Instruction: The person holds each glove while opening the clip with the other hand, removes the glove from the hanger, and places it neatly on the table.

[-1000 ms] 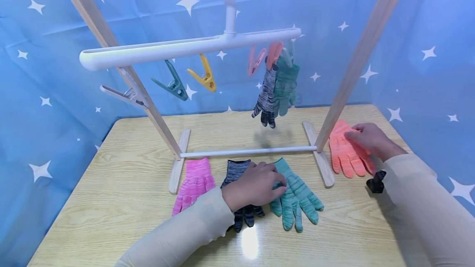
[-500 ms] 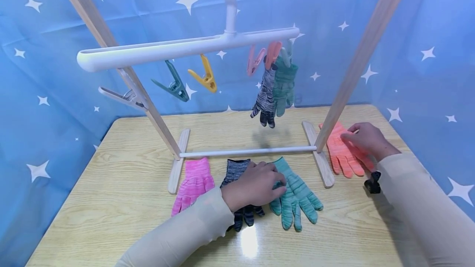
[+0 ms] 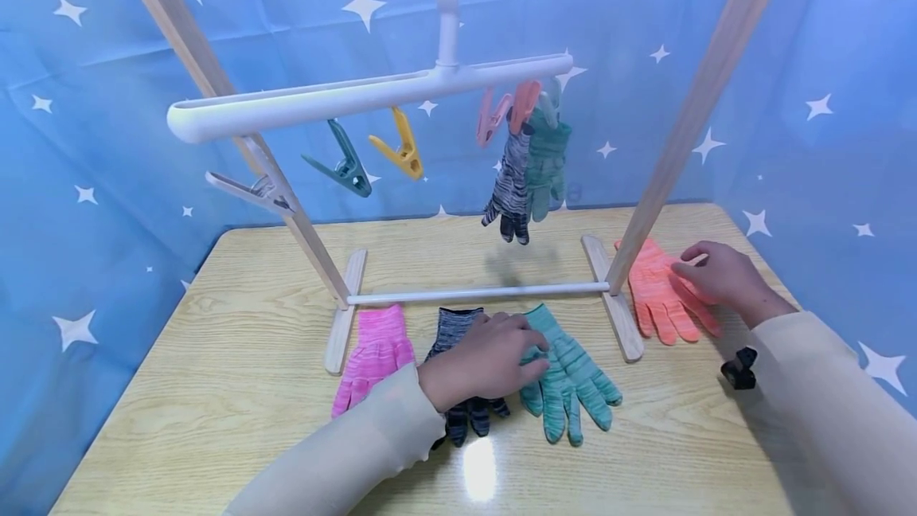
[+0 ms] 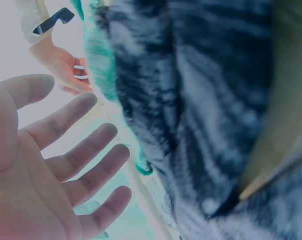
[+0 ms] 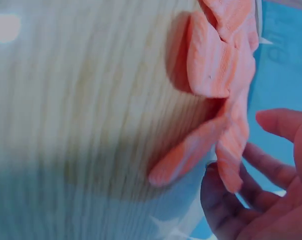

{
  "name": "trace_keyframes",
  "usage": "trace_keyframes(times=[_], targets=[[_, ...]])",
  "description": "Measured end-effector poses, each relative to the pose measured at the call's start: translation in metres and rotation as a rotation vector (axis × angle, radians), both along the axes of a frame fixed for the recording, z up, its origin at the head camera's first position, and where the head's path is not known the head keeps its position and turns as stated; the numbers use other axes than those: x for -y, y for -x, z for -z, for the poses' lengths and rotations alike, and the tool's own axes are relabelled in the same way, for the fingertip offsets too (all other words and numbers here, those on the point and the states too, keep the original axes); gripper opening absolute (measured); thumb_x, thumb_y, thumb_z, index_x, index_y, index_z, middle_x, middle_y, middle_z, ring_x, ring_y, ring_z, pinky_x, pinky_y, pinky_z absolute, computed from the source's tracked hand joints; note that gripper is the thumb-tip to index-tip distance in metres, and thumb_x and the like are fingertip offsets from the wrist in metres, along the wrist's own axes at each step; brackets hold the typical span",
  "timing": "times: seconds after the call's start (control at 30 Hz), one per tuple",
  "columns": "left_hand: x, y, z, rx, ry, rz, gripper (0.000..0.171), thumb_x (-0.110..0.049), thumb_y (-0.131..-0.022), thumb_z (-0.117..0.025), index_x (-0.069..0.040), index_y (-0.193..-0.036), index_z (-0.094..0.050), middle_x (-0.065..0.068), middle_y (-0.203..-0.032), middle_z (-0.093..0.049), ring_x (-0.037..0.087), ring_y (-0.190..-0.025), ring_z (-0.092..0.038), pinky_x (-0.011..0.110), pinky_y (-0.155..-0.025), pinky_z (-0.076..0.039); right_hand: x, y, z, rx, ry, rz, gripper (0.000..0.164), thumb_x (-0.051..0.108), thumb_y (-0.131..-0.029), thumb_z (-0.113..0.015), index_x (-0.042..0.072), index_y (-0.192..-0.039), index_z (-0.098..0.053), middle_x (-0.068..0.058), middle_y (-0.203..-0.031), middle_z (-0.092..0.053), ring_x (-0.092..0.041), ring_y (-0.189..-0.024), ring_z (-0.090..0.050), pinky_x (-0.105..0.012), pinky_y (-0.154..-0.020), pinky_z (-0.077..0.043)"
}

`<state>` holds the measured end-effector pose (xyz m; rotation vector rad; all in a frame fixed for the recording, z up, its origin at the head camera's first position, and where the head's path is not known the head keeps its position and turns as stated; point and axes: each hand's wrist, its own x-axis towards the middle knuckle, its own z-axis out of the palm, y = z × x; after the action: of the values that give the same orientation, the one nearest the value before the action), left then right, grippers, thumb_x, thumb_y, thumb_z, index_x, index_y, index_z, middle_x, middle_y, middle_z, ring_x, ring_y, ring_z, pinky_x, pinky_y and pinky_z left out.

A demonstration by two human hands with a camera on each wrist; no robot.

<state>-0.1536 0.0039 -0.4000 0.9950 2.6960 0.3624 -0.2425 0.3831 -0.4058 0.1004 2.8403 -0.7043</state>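
Nearest you, your left hand lies palm down with fingers extended, resting across the dark striped glove and touching the cuff side of the teal glove; the left wrist view shows its fingers straight and spread, gripping nothing. Both gloves lie flat on the bench, fingers pointing toward the near edge. A pink glove lies just beside the dark striped one, on its left, beside the left foot of the wooden rack.

Toward the right edge of the bench, your right hand rests on the orange glove, which lies just outside the rack's right foot. In the right wrist view part of the orange glove is raised off the bench against your fingertips; whether the fingers pinch it or only touch it cannot be told. A small black clip lies on the bench near your right sleeve.

Farther back, a white hanger bar hangs inside the rack, carrying a teal peg, a yellow peg and pink pegs. A hanging striped glove and a hanging teal glove are clipped side by side near the bar's right end. Behind stands a blue star-printed backdrop.
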Motion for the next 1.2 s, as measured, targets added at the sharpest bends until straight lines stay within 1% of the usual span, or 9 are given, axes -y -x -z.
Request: trace_keyframes(times=[0.17,0.27,0.43,0.53,0.7,0.8,0.9,1.0,1.2], targets=[[0.006,-0.003,-0.01,0.003,-0.035,-0.012,0.034,-0.045,-0.104,-0.05,-0.031,-0.131,-0.065,-0.005,-0.135,-0.061,0.018,-0.127,-0.056,0.055,-0.106,-0.041,-0.001,-0.011,-0.007,-0.06,-0.005,-0.002,0.052,0.039,-0.101,-0.055,-0.006,-0.126,-0.052,-0.038,-0.118,-0.056,-0.039,-0.09,-0.064,-0.042,-0.064,-0.055],[0.009,-0.003,-0.014,-0.011,-0.055,-0.013,0.034,-0.044,-0.104,-0.05,-0.03,-0.13,-0.066,-0.006,-0.133,-0.061,0.017,-0.126,-0.056,0.056,-0.105,-0.041,0.002,-0.018,-0.013,-0.129,-0.005,-0.015,0.044,0.035,-0.102,-0.055,-0.004,-0.122,-0.056,-0.035,-0.113,-0.06,-0.035,-0.084,-0.064,-0.038,-0.06,-0.053],[0.013,-0.001,-0.02,-0.053,-0.096,-0.018,0.032,-0.043,-0.103,-0.051,-0.03,-0.128,-0.067,-0.007,-0.129,-0.063,0.015,-0.125,-0.057,0.056,-0.106,-0.042,0.012,-0.03,-0.026,-0.266,0.018,-0.027,0.037,0.032,-0.103,-0.053,-0.001,-0.117,-0.062,-0.028,-0.107,-0.065,-0.034,-0.086,-0.063,-0.033,-0.057,-0.047],[0.015,0.0,-0.026,-0.065,-0.11,-0.028,0.032,-0.043,-0.103,-0.052,-0.029,-0.128,-0.067,-0.006,-0.133,-0.063,0.017,-0.13,-0.055,0.056,-0.109,-0.041,0.022,-0.039,-0.037,-0.331,0.027,-0.028,0.036,0.033,-0.102,-0.053,0.002,-0.116,-0.064,-0.022,-0.102,-0.068,-0.022,-0.08,-0.062,-0.032,-0.058,-0.047],[0.019,0.002,-0.036,-0.068,-0.14,-0.046,0.031,-0.041,-0.104,-0.051,-0.028,-0.128,-0.067,-0.004,-0.137,-0.062,0.021,-0.13,-0.056,0.057,-0.107,-0.042,0.045,-0.053,-0.054,-0.421,0.06,-0.058,0.03,0.032,-0.101,-0.058,0.006,-0.111,-0.069,-0.017,-0.098,-0.071,0.005,-0.073,-0.052,-0.03,-0.058,-0.047],[0.02,0.005,-0.041,-0.092,-0.17,-0.056,0.03,-0.039,-0.104,-0.051,-0.028,-0.127,-0.067,-0.005,-0.132,-0.064,0.019,-0.124,-0.06,0.054,-0.102,-0.045,0.059,-0.058,-0.059,-0.444,0.085,-0.081,0.027,0.032,-0.101,-0.059,0.009,-0.11,-0.07,-0.014,-0.098,-0.072,0.009,-0.075,-0.051,-0.028,-0.059,-0.047],[0.02,0.009,-0.047,-0.123,-0.214,-0.07,0.029,-0.038,-0.104,-0.052,-0.027,-0.127,-0.067,-0.008,-0.126,-0.066,0.015,-0.12,-0.061,0.051,-0.098,-0.046,0.072,-0.063,-0.062,-0.448,0.101,-0.098,0.025,0.033,-0.101,-0.059,0.012,-0.109,-0.07,-0.011,-0.099,-0.072,0.007,-0.079,-0.052,-0.028,-0.06,-0.048],[0.021,0.014,-0.055,-0.146,-0.272,-0.098,0.029,-0.036,-0.103,-0.054,-0.025,-0.127,-0.066,-0.008,-0.126,-0.066,0.014,-0.118,-0.061,0.05,-0.099,-0.046,0.083,-0.067,-0.064,-0.437,0.127,-0.117,0.024,0.033,-0.101,-0.059,0.014,-0.108,-0.07,-0.01,-0.101,-0.073,0.005,-0.079,-0.054,-0.026,-0.061,-0.049],[0.026,0.029,-0.07,-0.209,-0.431,-0.194,0.031,-0.034,-0.103,-0.054,-0.022,-0.13,-0.063,-0.005,-0.12,-0.065,0.014,-0.113,-0.061,0.046,-0.099,-0.047,0.106,-0.076,-0.07,-0.437,0.191,-0.172,0.02,0.028,-0.1,-0.061,0.013,-0.108,-0.072,-0.009,-0.099,-0.072,-0.007,-0.076,-0.061,-0.022,-0.063,-0.051]])
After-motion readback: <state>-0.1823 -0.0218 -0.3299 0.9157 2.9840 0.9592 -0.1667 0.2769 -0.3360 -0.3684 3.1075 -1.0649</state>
